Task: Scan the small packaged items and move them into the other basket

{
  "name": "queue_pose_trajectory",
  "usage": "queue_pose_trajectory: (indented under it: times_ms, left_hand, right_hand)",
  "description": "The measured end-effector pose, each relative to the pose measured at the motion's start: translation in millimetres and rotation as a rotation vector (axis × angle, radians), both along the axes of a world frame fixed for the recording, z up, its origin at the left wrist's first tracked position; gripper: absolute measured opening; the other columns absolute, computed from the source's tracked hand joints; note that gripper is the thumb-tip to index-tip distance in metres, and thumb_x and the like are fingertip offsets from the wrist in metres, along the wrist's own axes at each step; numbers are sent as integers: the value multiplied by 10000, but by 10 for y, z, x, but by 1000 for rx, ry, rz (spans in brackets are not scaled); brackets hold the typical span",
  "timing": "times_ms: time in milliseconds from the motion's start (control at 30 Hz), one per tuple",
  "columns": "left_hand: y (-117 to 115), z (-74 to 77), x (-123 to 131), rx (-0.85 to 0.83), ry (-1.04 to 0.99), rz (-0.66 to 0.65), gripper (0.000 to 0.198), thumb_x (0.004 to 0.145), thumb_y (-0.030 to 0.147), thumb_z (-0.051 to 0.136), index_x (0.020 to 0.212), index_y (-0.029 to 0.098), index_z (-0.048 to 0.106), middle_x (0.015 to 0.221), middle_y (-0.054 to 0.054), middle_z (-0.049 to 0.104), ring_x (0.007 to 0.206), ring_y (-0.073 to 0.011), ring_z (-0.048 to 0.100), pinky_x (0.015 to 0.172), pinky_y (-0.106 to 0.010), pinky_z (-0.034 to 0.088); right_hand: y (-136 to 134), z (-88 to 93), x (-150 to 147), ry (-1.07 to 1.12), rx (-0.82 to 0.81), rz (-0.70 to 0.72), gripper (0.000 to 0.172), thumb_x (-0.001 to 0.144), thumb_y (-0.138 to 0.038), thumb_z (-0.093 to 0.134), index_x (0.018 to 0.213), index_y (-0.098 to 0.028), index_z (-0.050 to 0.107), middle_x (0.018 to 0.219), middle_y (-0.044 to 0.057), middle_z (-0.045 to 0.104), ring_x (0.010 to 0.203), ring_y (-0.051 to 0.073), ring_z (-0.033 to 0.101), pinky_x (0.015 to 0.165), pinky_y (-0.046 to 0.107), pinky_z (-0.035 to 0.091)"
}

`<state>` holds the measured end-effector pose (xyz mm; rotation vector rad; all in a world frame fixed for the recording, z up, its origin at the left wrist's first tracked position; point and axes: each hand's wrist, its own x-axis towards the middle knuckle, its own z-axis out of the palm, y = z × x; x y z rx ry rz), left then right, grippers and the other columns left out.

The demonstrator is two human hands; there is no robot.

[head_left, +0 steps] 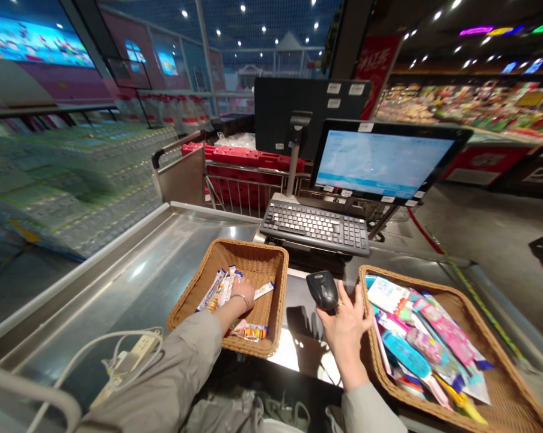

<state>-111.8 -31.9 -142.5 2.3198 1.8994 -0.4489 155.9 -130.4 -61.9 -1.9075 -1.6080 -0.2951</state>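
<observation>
Resting palm-down on a heap of wrapped snack packets (219, 291) in a wicker basket (253, 248), the left hand (242, 294) covers its own fingertips, so it is impossible to tell whether it is pinching a packet or only touching the pile. A thin bracelet (242, 299) circles that wrist, and one more packet (248, 331) lies apart near the basket's front edge. The right hand (344, 319) is closed around a black handheld barcode scanner (323, 290), with the fingers and thumb along its sides and its head pointing up and away from the palm. The hand sits just beside a second wicker basket (411, 278) full of flat, colourful retail packages (427, 340), whose printing is too small and overlapped to read. Ahead stand a black keyboard (316, 227) and a lit monitor (382, 161), its on-screen text too faint to make out. A power strip (131, 355) lies on the stainless-steel counter (131, 282), partly hidden by its white cables and cut off by the sleeve, while the shelves beyond are warped and blurred.
</observation>
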Motion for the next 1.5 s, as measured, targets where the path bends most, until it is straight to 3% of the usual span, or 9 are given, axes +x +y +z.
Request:
queue_pose_trajectory:
  times_ms: [100,233,300,500,633,833,967,1267,1500]
  left_hand:
    - [17,-47,17,-30,15,62,420,705,428,650,995,133,722,1109,-224,679,1135,-398,560,1028,-582,313]
    - [57,-62,23,-70,3,147,468,823,542,487,909,147,723,884,-148,732,855,-288,674,869,-448,462]
    - [69,-26,0,-48,-15,131,516,871,561,425,957,137,705,905,-143,726,860,-268,672,837,-402,475]
    - [99,155,-128,81,-93,-210,341,850,339,602,1170,222,584,1312,-123,570,1235,-274,486,990,-415,391]
    - [171,154,-158,75,-129,-452,187,926,187,478,1004,252,636,1223,-70,626,1259,-216,454,1092,-450,265]
    - [202,28,-148,74,-120,-600,194,922,141,471,911,228,644,1071,-80,684,1141,-224,527,1114,-525,202]
    - [191,25,-166,84,-96,-630,204,925,138,444,918,218,632,1012,-88,697,1096,-234,551,1125,-569,168]
    - [220,253,-332,18,-133,-575,97,835,183,576,885,243,634,960,-39,686,979,-205,593,1161,-562,100]
    - [201,386,-463,149,-128,-488,114,821,250,608,916,244,670,978,-56,667,1005,-226,561,1164,-548,72]
  right_hand:
    - [-5,-6,13,-3,1,-6,348,825,-441,493,983,-200,688,1266,80,637,1394,332,273,1063,590,163]
    - [-7,-7,18,-2,0,-11,365,827,-453,484,995,-200,686,1269,81,634,1395,329,262,1057,597,164]
    - [-10,1,11,4,-10,-3,372,825,-455,482,1000,-198,687,1277,85,629,1396,334,256,1054,596,162]
    - [-24,30,-17,32,-13,7,339,821,-427,475,942,-204,700,1264,105,634,1389,349,279,1052,606,150]
    - [-34,20,-3,26,7,-1,314,810,-422,494,920,-210,698,1257,89,641,1390,345,287,1055,602,161]
    - [-57,19,36,10,15,-30,277,801,-424,519,860,-222,699,1235,80,655,1384,344,299,1055,595,172]
    - [-62,25,39,2,31,-34,237,796,-405,546,842,-223,690,1243,65,652,1387,331,298,1059,591,179]
    - [-15,18,-12,1,46,-7,296,796,-401,524,952,-209,687,1235,85,654,1375,346,310,1046,603,175]
    - [-5,140,-120,31,45,39,279,800,-389,506,909,-213,693,1257,92,642,1375,348,300,1042,599,162]
